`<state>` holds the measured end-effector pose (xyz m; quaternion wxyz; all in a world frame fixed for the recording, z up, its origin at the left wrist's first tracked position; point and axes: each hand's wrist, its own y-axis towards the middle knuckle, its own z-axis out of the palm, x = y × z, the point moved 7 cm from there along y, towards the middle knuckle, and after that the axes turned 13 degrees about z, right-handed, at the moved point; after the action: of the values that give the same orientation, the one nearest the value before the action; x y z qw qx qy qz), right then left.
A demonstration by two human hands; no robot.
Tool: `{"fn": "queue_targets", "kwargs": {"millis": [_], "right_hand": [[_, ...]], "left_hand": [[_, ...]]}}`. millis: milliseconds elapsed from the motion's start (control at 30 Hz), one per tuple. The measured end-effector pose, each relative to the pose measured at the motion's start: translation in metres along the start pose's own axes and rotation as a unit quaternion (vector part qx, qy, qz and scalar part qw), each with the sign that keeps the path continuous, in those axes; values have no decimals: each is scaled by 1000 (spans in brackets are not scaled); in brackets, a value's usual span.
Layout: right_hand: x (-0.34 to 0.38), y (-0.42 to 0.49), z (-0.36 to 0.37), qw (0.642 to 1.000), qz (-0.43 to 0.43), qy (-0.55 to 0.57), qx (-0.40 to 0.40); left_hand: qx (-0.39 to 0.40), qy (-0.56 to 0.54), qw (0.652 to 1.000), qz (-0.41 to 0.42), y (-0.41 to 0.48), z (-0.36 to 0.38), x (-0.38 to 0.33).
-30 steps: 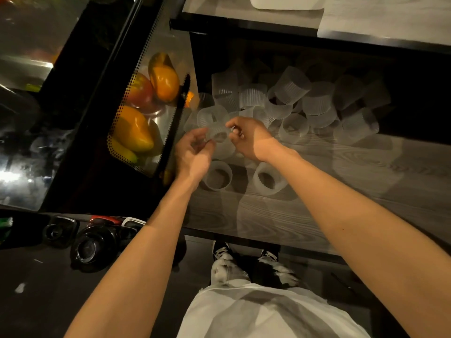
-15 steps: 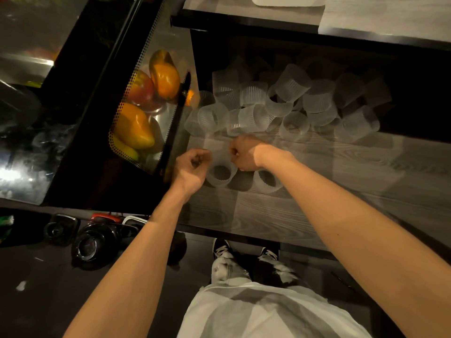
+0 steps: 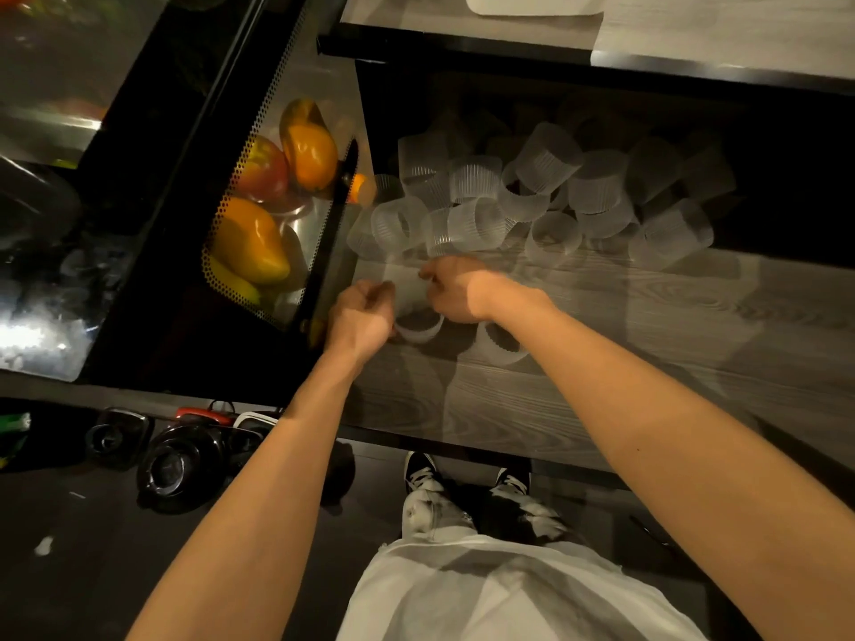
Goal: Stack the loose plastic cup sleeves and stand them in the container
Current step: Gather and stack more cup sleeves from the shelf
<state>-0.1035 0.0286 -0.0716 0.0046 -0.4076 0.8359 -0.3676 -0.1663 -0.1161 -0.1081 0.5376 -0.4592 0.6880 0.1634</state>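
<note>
Several clear ribbed plastic cup sleeves lie in a loose heap at the back of a grey wood-grain shelf. One sleeve stands upright on the shelf between my hands. My left hand and my right hand have curled fingers at its rim, gripping it from either side. Another upright sleeve stands just right of it, partly hidden under my right wrist. No container for the sleeves is in view.
A perforated metal bin with orange and red peppers sits left of the shelf. Black round items lie on the dark floor at lower left. A white tray rests on the upper counter.
Both hands came down from the heap toward the shelf's front with a sleeve and now hold it over the upright sleeve near the left edge.
</note>
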Motion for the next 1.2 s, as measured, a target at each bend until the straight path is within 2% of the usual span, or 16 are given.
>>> {"fn": "queue_targets", "kwargs": {"millis": [133,267,333,500,667,800,867,967,1100,1200], "right_hand": [[-16,-21,-46,981,-37,176,-66],[-47,-52,-78,956,-40,285,-59],[-66,-63,-82,952,-24,304,-34],[-106,-70,-71,962,20,273,23],[-127,-63,-59,968,40,248,10],[-133,-61,-53,977,41,210,16],[-135,-60,-56,983,48,176,-10],[-145,-52,-63,964,80,244,-71],[-148,-25,-49,918,119,379,-20],[-141,-3,-43,903,134,409,-12]], "left_hand": [[-43,-56,995,69,2,-2,-43],[10,-81,985,154,1,16,-82],[42,-79,978,190,-4,29,-97],[99,-45,971,213,-19,66,-112],[136,-12,970,203,-18,87,-99],[142,22,974,175,-12,94,-87],[128,21,980,149,-8,93,-82],[75,25,990,115,2,86,-77],[49,43,993,94,19,83,-76],[37,77,992,92,35,83,-77]]}}
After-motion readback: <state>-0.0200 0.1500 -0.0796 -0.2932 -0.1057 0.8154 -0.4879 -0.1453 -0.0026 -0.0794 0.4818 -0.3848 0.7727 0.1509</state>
